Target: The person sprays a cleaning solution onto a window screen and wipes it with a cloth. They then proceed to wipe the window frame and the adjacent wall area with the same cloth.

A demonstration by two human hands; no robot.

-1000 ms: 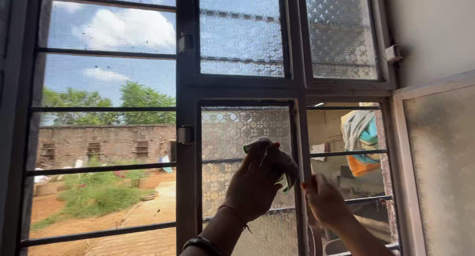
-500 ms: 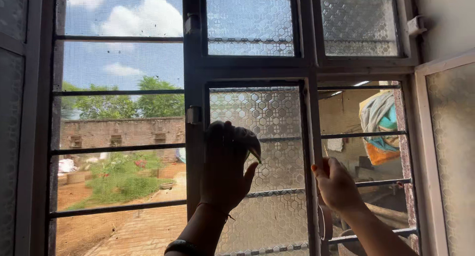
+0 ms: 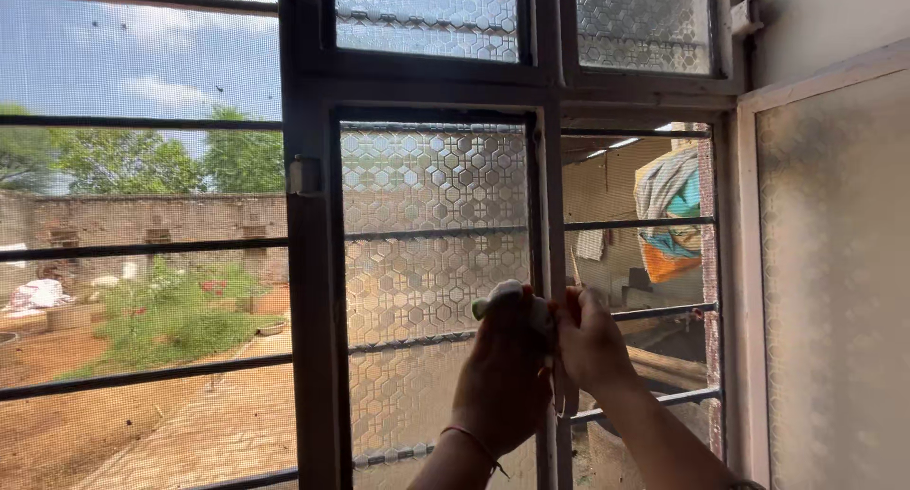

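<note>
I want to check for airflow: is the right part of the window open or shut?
Open. Beside the patterned glass pane, the right section shows only bars, with hanging cloth clearly visible outside.

Window pane [image 3: 431, 234]: textured glass, hexagon-patterned, translucent. Frame [image 3: 308, 263]: dark painted metal, matt, worn. Mesh screen [image 3: 142, 196]: fine, dusty. Rag [image 3: 507, 300]: soft pale cloth.

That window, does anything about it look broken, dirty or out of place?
Nothing looks broken. The insect screen carries scattered dark specks, and the side pane looks dusty. Both hands, left hand and right hand, press a cloth by the frame.
</note>
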